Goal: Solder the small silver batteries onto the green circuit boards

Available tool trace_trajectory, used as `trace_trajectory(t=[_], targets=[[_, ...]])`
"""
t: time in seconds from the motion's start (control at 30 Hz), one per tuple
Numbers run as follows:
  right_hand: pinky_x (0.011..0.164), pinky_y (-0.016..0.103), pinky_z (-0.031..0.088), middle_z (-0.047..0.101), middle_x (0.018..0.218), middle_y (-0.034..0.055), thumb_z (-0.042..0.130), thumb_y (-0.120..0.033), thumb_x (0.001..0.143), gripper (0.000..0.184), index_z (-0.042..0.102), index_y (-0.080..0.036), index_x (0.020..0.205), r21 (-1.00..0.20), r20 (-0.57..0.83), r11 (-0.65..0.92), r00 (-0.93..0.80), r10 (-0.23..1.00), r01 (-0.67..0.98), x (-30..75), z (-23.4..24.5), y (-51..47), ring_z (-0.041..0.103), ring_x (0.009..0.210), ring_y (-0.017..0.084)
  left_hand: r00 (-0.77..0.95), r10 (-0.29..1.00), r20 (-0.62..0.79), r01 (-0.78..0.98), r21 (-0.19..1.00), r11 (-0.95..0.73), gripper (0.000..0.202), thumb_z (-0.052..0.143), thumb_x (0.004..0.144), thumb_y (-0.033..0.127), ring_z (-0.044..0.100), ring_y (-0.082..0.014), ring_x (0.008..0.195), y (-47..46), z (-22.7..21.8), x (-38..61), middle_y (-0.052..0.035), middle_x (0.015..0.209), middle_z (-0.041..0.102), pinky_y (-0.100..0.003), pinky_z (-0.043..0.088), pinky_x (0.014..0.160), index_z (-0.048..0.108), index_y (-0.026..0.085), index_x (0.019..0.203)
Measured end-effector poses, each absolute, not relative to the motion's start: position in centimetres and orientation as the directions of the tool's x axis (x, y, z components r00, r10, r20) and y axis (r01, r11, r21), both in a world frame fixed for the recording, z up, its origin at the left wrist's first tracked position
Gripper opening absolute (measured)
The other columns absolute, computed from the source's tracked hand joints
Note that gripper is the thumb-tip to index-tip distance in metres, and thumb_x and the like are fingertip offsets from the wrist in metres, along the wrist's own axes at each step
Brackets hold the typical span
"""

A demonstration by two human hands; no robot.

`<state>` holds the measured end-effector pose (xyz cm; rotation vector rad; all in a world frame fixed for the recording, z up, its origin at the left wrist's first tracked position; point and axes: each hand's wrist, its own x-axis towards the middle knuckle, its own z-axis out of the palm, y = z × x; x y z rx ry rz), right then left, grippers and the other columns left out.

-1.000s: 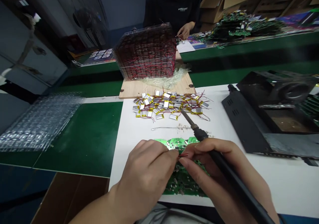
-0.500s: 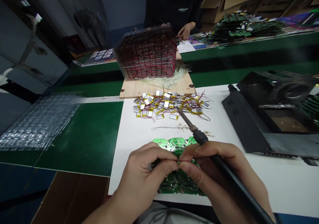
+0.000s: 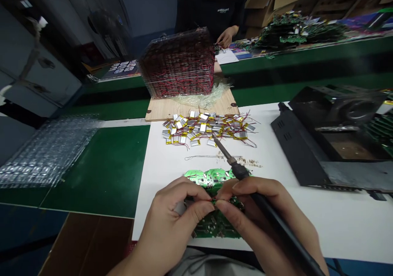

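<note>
In the head camera's view, a worker's left hand [image 3: 172, 214] has rolled over within the past second, its thumb and forefinger now facing the right hand [image 3: 287, 200], a turn that appears to steady a thin red wire [image 3: 214, 198] from both sides. Both pinches are closed on the wire, which runs crosswise above green circuit boards [image 3: 211, 225]. The right hand also clasps a soldering iron [image 3: 278, 225], its long axis slanting away and leftward, tip pointing toward piled battery cells [image 3: 202, 127].
</note>
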<state>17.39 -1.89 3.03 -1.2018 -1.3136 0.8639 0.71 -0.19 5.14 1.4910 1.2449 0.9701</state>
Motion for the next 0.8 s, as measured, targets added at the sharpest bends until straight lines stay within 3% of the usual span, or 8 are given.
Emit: trace_trajectory(t=[0.17, 0.33, 0.47, 0.53, 0.67, 0.8], targets=[[0.076, 0.017, 0.056, 0.076, 0.092, -0.0058, 0.068, -0.021, 0.090, 0.018, 0.064, -0.034, 0.103, -0.883, 0.367, 0.321, 0.078, 0.927, 0.343, 18.7, 3.0, -2.3, 0.072, 0.084, 0.011, 0.164, 0.986, -0.024, 0.343, 0.939, -0.034, 0.013, 0.061, 0.093, 0.021, 0.056, -0.0112, 0.068, -0.2, 5.0, -0.3, 0.0029, 0.076, 0.062, -0.020, 0.044, 0.059, 0.065, 0.023, 0.080], [0.080, 0.014, 0.053, 0.078, 0.085, -0.0089, 0.065, -0.042, 0.093, 0.027, 0.070, -0.038, 0.119, -0.803, 0.317, 0.055, 0.347, 0.883, 0.594, 23.3, 1.5, -2.1, 0.074, 0.080, 0.010, 0.121, 0.992, -0.035, 0.450, 0.893, -0.023, 0.015, 0.060, 0.095, 0.026, 0.056, -0.0130, 0.073, 0.4, 4.1, -1.6, 0.0008, 0.082, 0.062, -0.021, 0.043, 0.061, 0.068, 0.024, 0.083], [0.082, 0.021, 0.051, 0.075, 0.101, -0.0044, 0.071, -0.046, 0.084, 0.024, 0.077, -0.037, 0.106, -0.815, 0.284, -0.007, 0.409, 0.867, 0.579, 26.1, -0.9, -1.5, 0.070, 0.091, 0.015, 0.090, 0.994, -0.061, 0.425, 0.905, 0.017, 0.016, 0.059, 0.095, 0.031, 0.056, -0.0150, 0.075, 0.4, 3.2, -1.1, -0.0025, 0.088, 0.058, -0.021, 0.035, 0.046, 0.071, 0.026, 0.085], [0.082, 0.024, 0.051, 0.075, 0.099, -0.0037, 0.072, -0.047, 0.081, 0.022, 0.078, -0.036, 0.098, -0.846, 0.228, -0.058, 0.459, 0.859, 0.529, 26.4, -1.8, -1.3, 0.069, 0.091, 0.017, 0.098, 0.993, -0.061, 0.440, 0.898, 0.012, 0.016, 0.060, 0.094, 0.032, 0.057, -0.0156, 0.078, 0.3, 2.7, -0.8, -0.0052, 0.101, 0.058, -0.021, 0.032, 0.042, 0.071, 0.025, 0.084], [0.091, 0.029, 0.049, 0.076, 0.098, -0.0029, 0.073, -0.044, 0.079, 0.019, 0.076, -0.033, 0.093, -0.859, 0.134, -0.188, 0.563, 0.816, 0.476, 25.8, -2.3, -1.2, 0.069, 0.097, 0.020, 0.125, 0.990, -0.071, 0.479, 0.878, 0.002, 0.017, 0.057, 0.094, 0.030, 0.063, -0.0186, 0.089, 0.4, 2.0, -0.5, -0.0071, 0.130, 0.056, -0.022, 0.037, 0.046, 0.071, 0.025, 0.084], [0.089, 0.031, 0.049, 0.076, 0.096, -0.0025, 0.073, -0.045, 0.078, 0.020, 0.077, -0.033, 0.093, -0.861, 0.097, -0.226, 0.583, 0.807, 0.456, 25.4, -2.2, -1.4, 0.069, 0.096, 0.022, 0.133, 0.989, -0.060, 0.496, 0.868, -0.014, 0.018, 0.055, 0.095, 0.027, 0.065, -0.0218, 0.102, 0.5, 1.6, -0.6, -0.0064, 0.129, 0.059, -0.021, 0.042, 0.049, 0.070, 0.026, 0.084]])
